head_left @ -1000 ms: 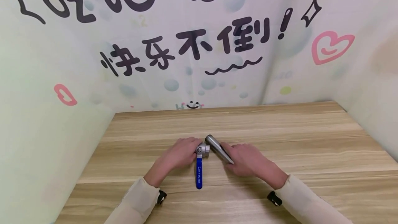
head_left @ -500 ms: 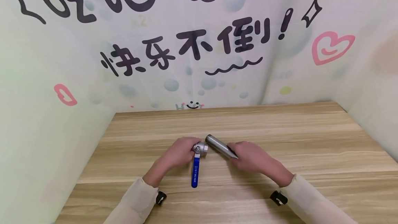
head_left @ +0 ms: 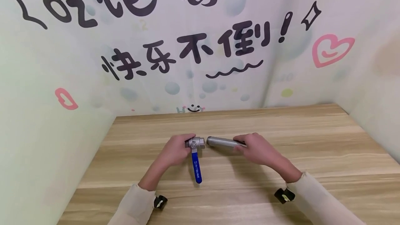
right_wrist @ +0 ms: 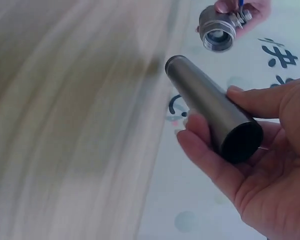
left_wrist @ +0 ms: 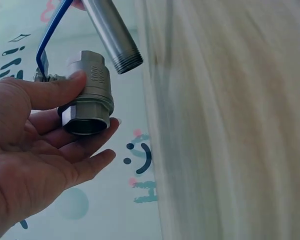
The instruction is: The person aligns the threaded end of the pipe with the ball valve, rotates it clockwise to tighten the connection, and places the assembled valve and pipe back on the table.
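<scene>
My left hand (head_left: 176, 150) grips a steel ball valve (left_wrist: 92, 87) by its body, thumb on one side and fingers behind. The valve's blue lever handle (head_left: 196, 167) points toward me in the head view. In my right hand (head_left: 256, 148) is a metal pipe (right_wrist: 205, 100), pinched near its rear end between thumb and fingers. The left wrist view shows threads on the pipe's far end (left_wrist: 127, 61). That end faces the valve's hexagonal opening (right_wrist: 218, 39), with a small gap between them. Both parts appear held above the table.
A wood-grain table (head_left: 218, 190) lies beneath the hands. Behind it hangs a pale printed backdrop (head_left: 150, 89) with dark lettering and hearts. Black straps (head_left: 284, 195) circle both wrists over light sleeves.
The pipe has swung from a steep slant to nearly level, its rear end moving right and away. The valve has shifted slightly left and its lever has turned a little.
</scene>
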Tool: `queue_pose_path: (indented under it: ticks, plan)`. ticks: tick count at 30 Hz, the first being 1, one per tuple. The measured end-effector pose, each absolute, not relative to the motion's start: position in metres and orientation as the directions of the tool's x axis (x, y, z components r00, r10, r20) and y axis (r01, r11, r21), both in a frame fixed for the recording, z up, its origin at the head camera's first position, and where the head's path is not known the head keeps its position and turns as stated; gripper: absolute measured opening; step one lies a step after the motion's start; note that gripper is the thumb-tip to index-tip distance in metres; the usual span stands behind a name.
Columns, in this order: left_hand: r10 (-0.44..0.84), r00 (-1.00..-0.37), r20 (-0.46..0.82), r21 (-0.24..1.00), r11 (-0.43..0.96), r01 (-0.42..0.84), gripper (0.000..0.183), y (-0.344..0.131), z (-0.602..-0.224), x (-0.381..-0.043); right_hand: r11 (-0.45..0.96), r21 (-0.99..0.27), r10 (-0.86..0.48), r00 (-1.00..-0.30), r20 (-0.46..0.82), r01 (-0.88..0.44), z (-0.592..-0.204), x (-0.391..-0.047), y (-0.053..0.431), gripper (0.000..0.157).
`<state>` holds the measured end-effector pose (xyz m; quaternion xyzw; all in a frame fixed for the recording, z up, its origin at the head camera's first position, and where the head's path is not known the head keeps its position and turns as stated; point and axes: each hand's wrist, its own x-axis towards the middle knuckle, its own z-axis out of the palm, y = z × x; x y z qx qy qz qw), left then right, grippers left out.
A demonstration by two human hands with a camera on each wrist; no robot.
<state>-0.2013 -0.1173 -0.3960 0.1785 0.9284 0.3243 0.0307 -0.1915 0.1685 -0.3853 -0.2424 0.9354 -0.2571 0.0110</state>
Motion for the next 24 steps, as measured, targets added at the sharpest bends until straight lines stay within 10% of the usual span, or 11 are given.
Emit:
queue_pose_path:
  ticks: [24]
  plan:
    - [0.195,-0.976,0.096,0.921,0.355,0.162,0.042,-0.133,-0.351,-0.207,0.147,-0.986,-0.247,-0.968,0.042,-0.08,-0.338,-0.213,0.176,0.035]
